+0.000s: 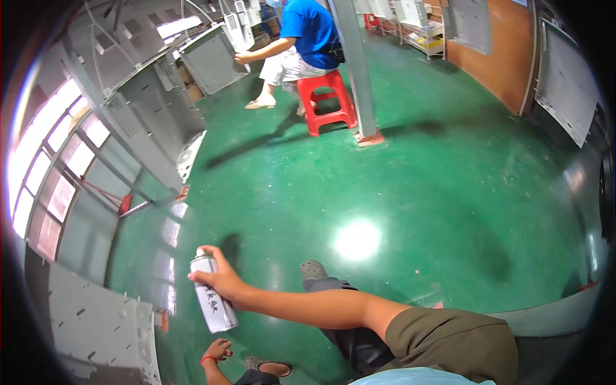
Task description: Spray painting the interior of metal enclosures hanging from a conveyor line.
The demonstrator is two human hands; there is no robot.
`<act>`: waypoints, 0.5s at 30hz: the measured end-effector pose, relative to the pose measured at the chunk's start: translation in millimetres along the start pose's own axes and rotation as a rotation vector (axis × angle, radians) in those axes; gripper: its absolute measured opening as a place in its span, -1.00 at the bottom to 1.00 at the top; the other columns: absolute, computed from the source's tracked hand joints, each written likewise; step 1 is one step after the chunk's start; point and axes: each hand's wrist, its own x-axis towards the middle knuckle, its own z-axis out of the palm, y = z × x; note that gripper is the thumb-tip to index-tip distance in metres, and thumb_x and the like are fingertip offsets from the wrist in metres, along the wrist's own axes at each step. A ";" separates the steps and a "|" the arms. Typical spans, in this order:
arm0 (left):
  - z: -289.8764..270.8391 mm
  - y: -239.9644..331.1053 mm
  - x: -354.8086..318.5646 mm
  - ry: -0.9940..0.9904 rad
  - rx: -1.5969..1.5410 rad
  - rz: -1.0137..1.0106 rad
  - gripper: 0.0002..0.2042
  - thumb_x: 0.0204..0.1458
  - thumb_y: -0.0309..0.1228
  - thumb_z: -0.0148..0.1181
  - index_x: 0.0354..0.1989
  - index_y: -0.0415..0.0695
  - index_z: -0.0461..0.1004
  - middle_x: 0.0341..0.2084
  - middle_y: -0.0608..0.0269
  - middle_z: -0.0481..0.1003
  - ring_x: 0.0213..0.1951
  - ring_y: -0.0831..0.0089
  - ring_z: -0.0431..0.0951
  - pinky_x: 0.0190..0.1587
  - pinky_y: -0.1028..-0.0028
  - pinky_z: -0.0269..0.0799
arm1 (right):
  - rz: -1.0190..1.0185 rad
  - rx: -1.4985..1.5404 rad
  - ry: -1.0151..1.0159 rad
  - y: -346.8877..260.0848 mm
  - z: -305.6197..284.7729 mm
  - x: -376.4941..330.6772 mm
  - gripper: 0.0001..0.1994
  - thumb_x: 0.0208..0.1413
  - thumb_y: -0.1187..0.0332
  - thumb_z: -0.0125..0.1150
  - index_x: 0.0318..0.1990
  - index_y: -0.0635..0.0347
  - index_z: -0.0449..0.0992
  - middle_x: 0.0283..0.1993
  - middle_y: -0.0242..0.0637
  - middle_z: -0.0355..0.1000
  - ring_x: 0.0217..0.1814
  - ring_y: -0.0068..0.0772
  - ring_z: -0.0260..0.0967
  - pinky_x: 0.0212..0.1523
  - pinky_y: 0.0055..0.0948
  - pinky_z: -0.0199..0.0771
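Green glossy workshop floor (410, 192) with a bright light glare on it, grey steel column (356, 70) rising from an orange-painted base near the top centre. Grey sheet-metal panels (102, 327) with punched slots sit at lower left, more panels and vented cabinet housings (144, 122) lean along the left side under the windows, another panel (564, 83) hangs at the right by an orange wall. Right hand (221, 279) reaches across the body to the left, fingers wrapped round a white spray can (213, 298), index finger up on the nozzle end; can is tilted, top leaning up-left, held in the air above the floor just right of the lower-left panels. Left hand (217, 351) hangs low at the bottom edge below the can, red band on the wrist, fingers loosely curled, nothing in it that I can see. Own shoes visible, one grey clog (313, 269) by the right forearm, one sandal (266, 366) near the left hand. Farther back a co-worker (301, 38) in a blue shirt sits on a red plastic stool (328, 99), a hand on a grey panel (212, 58) propped in front.
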 end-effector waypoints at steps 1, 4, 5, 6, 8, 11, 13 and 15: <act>-0.2 9.1 4.1 -0.011 0.024 -0.009 -0.58 0.29 -0.11 0.21 0.23 -0.02 0.43 -0.34 0.23 0.67 -0.26 0.35 0.70 -0.10 0.16 0.53 | 0.038 -0.011 -0.011 -7.3 -1.0 -2.2 -0.25 0.16 0.34 0.44 0.42 -0.15 0.12 -0.14 -0.33 0.41 -0.26 -0.52 0.46 -0.34 -0.37 0.54; -6.2 8.4 18.4 -0.023 0.071 -0.020 -0.58 0.30 -0.12 0.22 0.25 -0.01 0.42 -0.28 0.17 0.69 -0.23 0.32 0.71 -0.09 0.12 0.55 | 0.030 -0.028 -0.049 -4.1 6.1 1.5 -0.26 0.17 0.32 0.44 0.42 -0.16 0.12 -0.16 -0.36 0.39 -0.28 -0.56 0.42 -0.32 -0.41 0.51; -3.0 14.1 23.2 -0.026 0.073 -0.029 -0.58 0.30 -0.12 0.21 0.25 -0.01 0.42 -0.28 0.17 0.69 -0.23 0.31 0.71 -0.08 0.11 0.55 | 0.037 -0.033 -0.049 -5.4 5.0 2.5 -0.26 0.16 0.32 0.44 0.42 -0.16 0.12 -0.16 -0.36 0.38 -0.27 -0.57 0.41 -0.31 -0.41 0.51; -0.5 18.5 26.6 -0.028 0.075 -0.039 -0.58 0.30 -0.12 0.21 0.25 -0.01 0.43 -0.28 0.16 0.69 -0.23 0.31 0.71 -0.07 0.10 0.55 | 0.043 -0.048 -0.061 -7.8 2.2 4.3 -0.26 0.16 0.31 0.44 0.42 -0.16 0.12 -0.14 -0.36 0.38 -0.24 -0.55 0.41 -0.28 -0.40 0.52; 1.1 25.5 29.5 -0.027 0.100 -0.048 -0.59 0.31 -0.12 0.21 0.25 0.00 0.43 -0.28 0.16 0.68 -0.22 0.29 0.71 -0.03 0.04 0.54 | 0.023 -0.065 -0.064 -12.2 -1.1 4.9 -0.26 0.16 0.30 0.44 0.42 -0.16 0.13 -0.14 -0.35 0.38 -0.23 -0.54 0.42 -0.26 -0.39 0.52; 9.1 37.0 34.8 -0.032 0.069 -0.016 -0.59 0.30 -0.11 0.22 0.24 0.02 0.43 -0.28 0.17 0.68 -0.22 0.28 0.71 0.00 0.01 0.52 | 0.007 -0.086 -0.060 -19.7 -5.1 4.1 -0.26 0.15 0.28 0.45 0.42 -0.17 0.13 -0.13 -0.34 0.38 -0.22 -0.53 0.42 -0.23 -0.39 0.53; 9.6 42.6 37.1 -0.047 0.046 -0.016 -0.59 0.29 -0.11 0.23 0.23 0.02 0.44 -0.28 0.18 0.68 -0.23 0.29 0.71 0.00 0.01 0.52 | 0.014 -0.079 -0.071 -22.1 -5.6 3.0 -0.26 0.15 0.27 0.45 0.42 -0.18 0.14 -0.13 -0.34 0.37 -0.22 -0.53 0.41 -0.24 -0.39 0.52; 13.6 46.0 39.9 -0.061 0.033 -0.005 -0.60 0.28 -0.12 0.25 0.22 0.03 0.44 -0.29 0.19 0.68 -0.24 0.29 0.70 -0.01 0.01 0.52 | 0.007 -0.074 -0.071 -21.8 -7.4 3.2 -0.26 0.16 0.27 0.45 0.42 -0.18 0.14 -0.13 -0.34 0.37 -0.22 -0.53 0.41 -0.24 -0.40 0.52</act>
